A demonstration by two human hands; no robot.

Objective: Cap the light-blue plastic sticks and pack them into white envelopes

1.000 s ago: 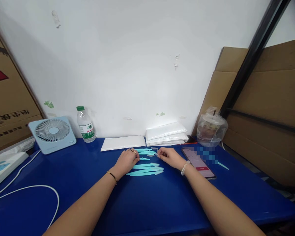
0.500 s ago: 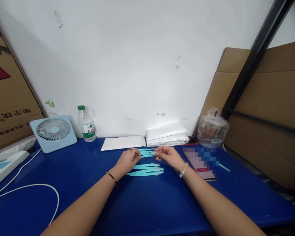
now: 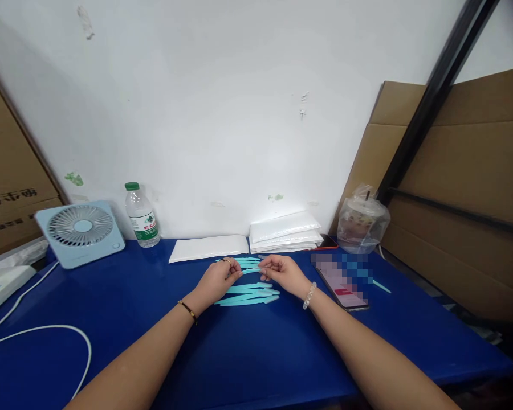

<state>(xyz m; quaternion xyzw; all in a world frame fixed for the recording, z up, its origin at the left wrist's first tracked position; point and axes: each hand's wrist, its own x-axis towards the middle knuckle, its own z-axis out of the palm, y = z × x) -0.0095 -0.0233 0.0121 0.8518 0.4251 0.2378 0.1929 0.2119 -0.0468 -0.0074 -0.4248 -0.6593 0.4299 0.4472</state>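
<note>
A slim turquoise eyebrow razor is stretched level between my two hands. The fingers of my left hand are closed on its handle end. My right hand pinches the other end between thumb and fingers, hiding the tip. Just behind the hands lie more turquoise razors, partly covered by the fingers. Nearer to me, several turquoise razors with pale, see-through ends lie fanned side by side on the blue table.
White padded envelopes are stacked by the wall, with another white envelope to their left. A phone and a bagged drink cup are at right. At left stand a water bottle, a fan and a white cable.
The view has turned slightly right, so everything sits further left. Between my hands, the held razor now shows apart from those behind it. My hands have otherwise hardly moved.
</note>
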